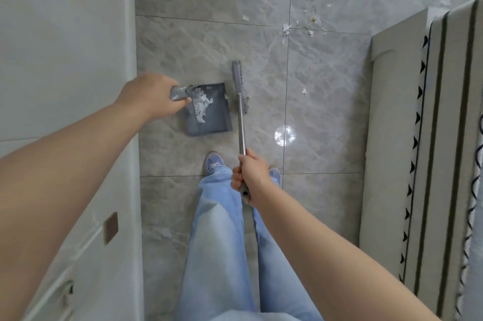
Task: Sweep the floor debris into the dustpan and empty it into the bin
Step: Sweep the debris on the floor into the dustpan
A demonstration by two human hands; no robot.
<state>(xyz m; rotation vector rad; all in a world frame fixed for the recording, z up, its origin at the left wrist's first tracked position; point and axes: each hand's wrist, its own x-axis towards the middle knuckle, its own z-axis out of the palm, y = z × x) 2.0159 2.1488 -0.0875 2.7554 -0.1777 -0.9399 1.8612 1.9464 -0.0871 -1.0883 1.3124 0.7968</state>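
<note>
My left hand (153, 97) grips the grey handle of a grey dustpan (211, 114) above the grey marble floor, its mouth toward the broom. White paper scraps (202, 102) lie inside the pan near the handle. My right hand (249, 177) holds the top of a metal broom handle (241, 127). The grey broom head (239, 83) stands right beside the pan's right edge. More torn paper and crumbs (300, 24) are scattered on the tiles further ahead, and a single scrap (304, 91) lies to the right of the broom. No bin is in view.
A white cabinet front (78, 59) runs along the left. On the right lies a beige bed or mat with black stripes (431, 138). My legs in blue jeans (222, 229) and shoes stand just behind the pan. A bright light reflection (285, 135) shows on the floor.
</note>
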